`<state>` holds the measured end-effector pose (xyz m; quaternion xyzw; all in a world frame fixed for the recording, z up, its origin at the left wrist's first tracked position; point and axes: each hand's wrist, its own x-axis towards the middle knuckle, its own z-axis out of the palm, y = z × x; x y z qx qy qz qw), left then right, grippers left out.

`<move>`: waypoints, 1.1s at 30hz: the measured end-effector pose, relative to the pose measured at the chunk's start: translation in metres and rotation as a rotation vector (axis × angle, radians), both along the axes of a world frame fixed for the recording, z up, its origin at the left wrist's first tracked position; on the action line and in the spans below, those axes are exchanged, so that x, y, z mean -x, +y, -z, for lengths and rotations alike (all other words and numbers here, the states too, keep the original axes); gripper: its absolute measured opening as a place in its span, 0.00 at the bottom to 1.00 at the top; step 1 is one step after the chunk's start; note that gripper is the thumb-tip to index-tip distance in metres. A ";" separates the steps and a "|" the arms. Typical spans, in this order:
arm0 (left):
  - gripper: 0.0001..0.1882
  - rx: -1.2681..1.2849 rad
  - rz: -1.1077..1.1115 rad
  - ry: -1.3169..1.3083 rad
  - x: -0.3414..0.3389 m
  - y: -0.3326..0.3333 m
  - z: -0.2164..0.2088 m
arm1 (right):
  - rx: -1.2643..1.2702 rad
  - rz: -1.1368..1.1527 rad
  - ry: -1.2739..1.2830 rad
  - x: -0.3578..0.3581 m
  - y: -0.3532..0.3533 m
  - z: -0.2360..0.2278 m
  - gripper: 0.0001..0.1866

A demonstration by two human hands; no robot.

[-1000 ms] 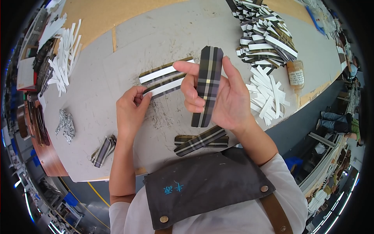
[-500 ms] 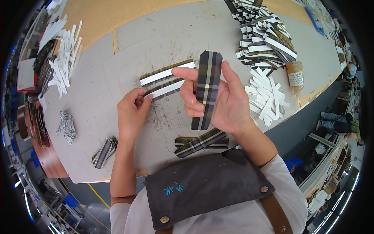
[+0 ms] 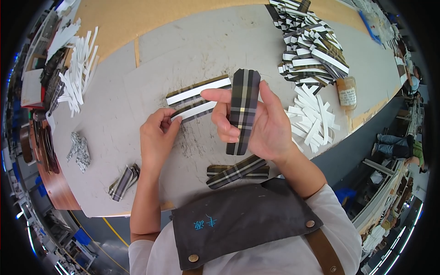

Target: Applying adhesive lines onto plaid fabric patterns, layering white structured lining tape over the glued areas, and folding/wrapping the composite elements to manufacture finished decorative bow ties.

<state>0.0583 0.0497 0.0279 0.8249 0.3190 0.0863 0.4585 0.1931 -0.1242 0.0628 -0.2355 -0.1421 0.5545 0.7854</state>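
Observation:
My right hand holds a folded plaid fabric strip nearly upright, thumb on its right side and fingers curled at its left. Its index finger stretches left over the flat pieces. Between thumb and fingertips, my left hand pinches the left end of a plaid strip with a white band along it. That strip lies on the table, its right end hidden behind my right hand. Just beyond it rests another white-banded plaid strip, touched by neither palm. Two finished-looking plaid strips lie crossed near my apron.
White strips lie loose at right, below a heap of plaid strips. A bottle stands by the table's right edge. At left are a crumpled grey cloth, bundled plaid pieces and more white strips.
The view has shifted slightly, so the table appears a little lower. My right hand has tilted the folded strip slightly more upright. My left hand keeps its pinch on the white-banded strip.

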 end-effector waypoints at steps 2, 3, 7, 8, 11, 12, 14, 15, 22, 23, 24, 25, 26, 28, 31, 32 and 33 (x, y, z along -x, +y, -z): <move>0.08 -0.008 0.005 -0.001 0.002 -0.002 -0.004 | 0.002 -0.023 -0.043 0.000 0.000 0.001 0.44; 0.09 -0.128 0.012 -0.002 0.003 -0.004 -0.008 | 0.001 -0.024 -0.044 0.000 0.001 0.001 0.44; 0.11 -0.027 -0.014 -0.193 -0.002 -0.012 -0.026 | 0.111 -0.147 -0.125 -0.001 0.002 -0.001 0.44; 0.11 -0.032 -0.019 -0.188 -0.006 -0.018 -0.035 | 0.161 -0.238 -0.182 -0.001 0.002 -0.003 0.43; 0.12 0.435 -0.020 -0.529 -0.018 -0.028 -0.053 | 0.344 -0.326 -0.091 0.007 0.005 -0.017 0.39; 0.12 0.513 0.062 -0.469 -0.018 -0.027 -0.056 | 0.369 -0.408 -0.171 0.008 0.005 -0.010 0.39; 0.08 0.510 0.225 -0.450 -0.015 -0.021 -0.048 | 0.330 -0.463 -0.121 0.007 0.003 -0.011 0.36; 0.08 0.505 0.227 -0.445 -0.013 -0.021 -0.050 | 0.298 -0.517 -0.072 0.005 0.002 -0.009 0.33; 0.04 0.522 -0.203 -0.467 0.017 -0.005 -0.053 | 0.567 -0.191 -0.502 -0.026 -0.024 -0.015 0.09; 0.04 0.520 -0.192 -0.463 0.022 -0.008 -0.052 | 0.602 -0.055 -0.512 -0.031 -0.025 -0.012 0.08; 0.04 0.570 -0.159 -0.377 0.027 -0.013 -0.053 | 0.634 0.077 -0.519 -0.035 -0.025 -0.011 0.06; 0.04 0.618 -0.126 -0.292 0.032 -0.018 -0.053 | 0.632 0.085 -0.515 -0.036 -0.023 -0.012 0.06; 0.04 0.654 -0.069 -0.263 0.036 -0.026 -0.051 | 0.609 0.169 -0.538 -0.038 -0.020 -0.013 0.06; 0.04 0.693 0.002 -0.232 0.040 -0.040 -0.045 | 0.560 0.272 -0.567 -0.040 -0.015 -0.013 0.06; 0.04 0.734 0.198 -0.078 0.041 -0.054 -0.043 | 0.528 0.289 -0.567 -0.036 -0.008 -0.014 0.10; 0.04 0.758 0.182 -0.088 0.040 -0.058 -0.044 | 0.527 0.298 -0.565 -0.034 -0.007 -0.015 0.10; 0.04 0.782 0.164 -0.099 0.039 -0.060 -0.044 | 0.520 0.302 -0.513 -0.032 -0.005 -0.015 0.12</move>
